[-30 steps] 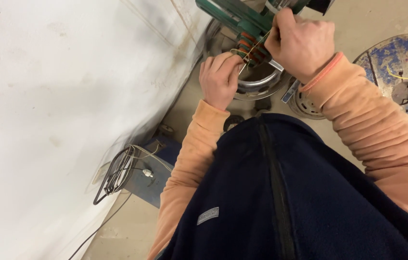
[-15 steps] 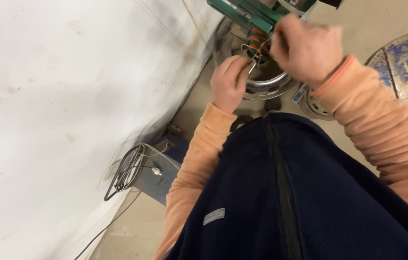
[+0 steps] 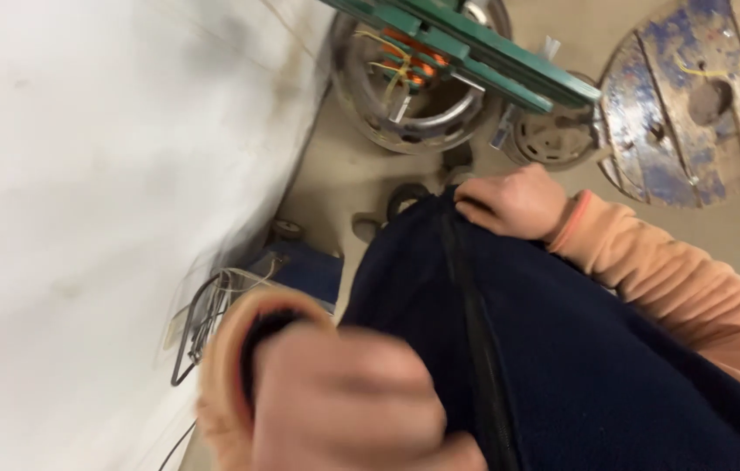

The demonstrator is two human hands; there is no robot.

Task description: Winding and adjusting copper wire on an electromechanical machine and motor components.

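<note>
Fingers of the right hand [image 3: 514, 202] curl onto the top edge of the dark navy vest [image 3: 579, 349] beside its zipper, gripping the fabric below the green machine frame [image 3: 466, 48] and metal ring [image 3: 414, 105]. Close to the camera and blurred, the left hand [image 3: 344, 401] looks loosely fisted against the vest's lower front — whether it holds anything cannot be told — while a blue wooden cable spool [image 3: 702, 96] lies on the floor, well apart.

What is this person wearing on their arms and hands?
Both hands are bare, no gloves. The right hand comes out of a loose peach-orange sleeve with a brighter orange cuff edge. The left hand, blurred close to the camera, has a matching peach cuff with a dark lining.
</note>
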